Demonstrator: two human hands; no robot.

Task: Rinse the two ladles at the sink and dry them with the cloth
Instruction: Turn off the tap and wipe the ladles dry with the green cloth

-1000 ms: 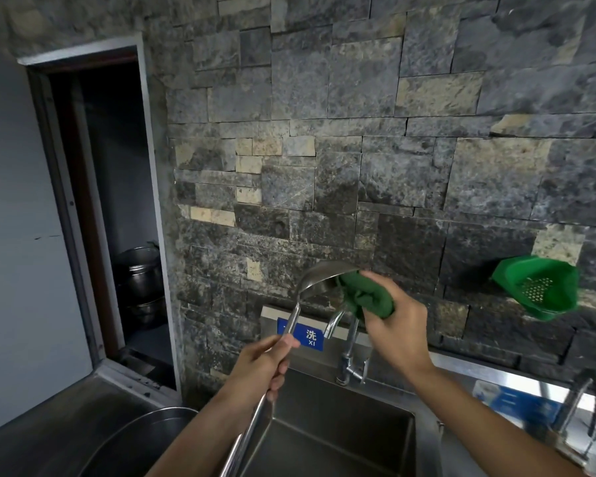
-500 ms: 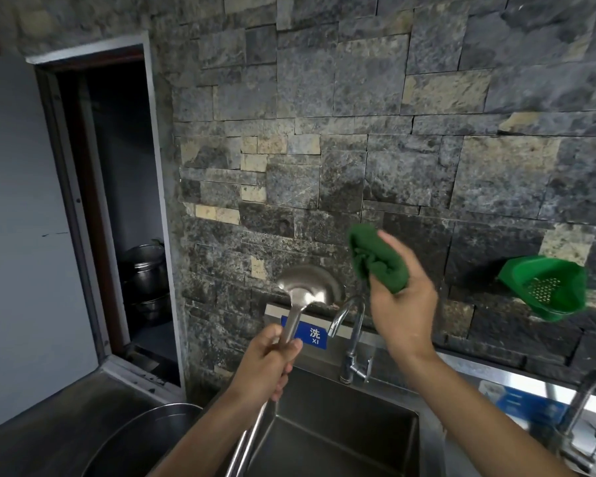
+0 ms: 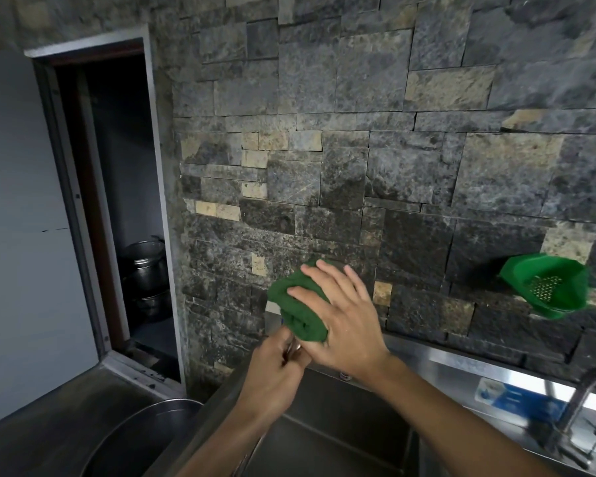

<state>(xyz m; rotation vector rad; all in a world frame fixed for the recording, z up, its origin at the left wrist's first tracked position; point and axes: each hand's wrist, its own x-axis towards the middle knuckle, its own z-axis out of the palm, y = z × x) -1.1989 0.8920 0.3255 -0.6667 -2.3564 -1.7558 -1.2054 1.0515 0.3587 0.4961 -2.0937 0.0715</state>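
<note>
Drying: left hand point(image 3: 278, 368) gripping the steel ladle handle point(image 3: 294, 348) steady; right hand point(image 3: 338, 315), fingers spread, pressing folded green cloth point(image 3: 298, 309) at twelve o'clock.

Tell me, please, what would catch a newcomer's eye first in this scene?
Probably the two hands over the sink: the right hand presses a green cloth down with straight fingers, while the left hand grips a ladle handle just beneath it. Next, the green strainer hanging on the stone wall at right.
</note>
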